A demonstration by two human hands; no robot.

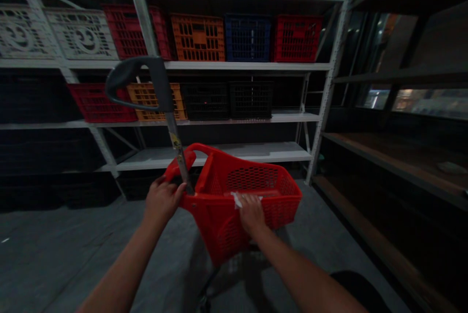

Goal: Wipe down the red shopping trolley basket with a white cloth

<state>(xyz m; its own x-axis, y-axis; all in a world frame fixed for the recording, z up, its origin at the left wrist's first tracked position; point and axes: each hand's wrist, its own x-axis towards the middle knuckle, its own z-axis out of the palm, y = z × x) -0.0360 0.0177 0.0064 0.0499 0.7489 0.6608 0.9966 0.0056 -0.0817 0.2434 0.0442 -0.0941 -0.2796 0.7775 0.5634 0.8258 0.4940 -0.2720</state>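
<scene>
A red plastic shopping basket point(252, 191) on wheels stands tilted on the grey floor in front of me. Its long metal pull handle point(171, 127) rises up to a grey looped grip point(126, 76). My left hand point(161, 201) is closed on the basket's back rim, right beside the base of that handle. My right hand point(250, 213) rests on the basket's near rim with the fingers curled over it, and a small white cloth or paper point(237, 200) shows under the fingers.
Metal shelving point(219, 65) stands ahead, holding red, orange, blue, black and white crates point(197, 37). The lowest shelf board point(219, 153) is bare. Dark wooden shelving point(395, 157) runs along the right side. Grey concrete floor point(54, 254) lies to the left.
</scene>
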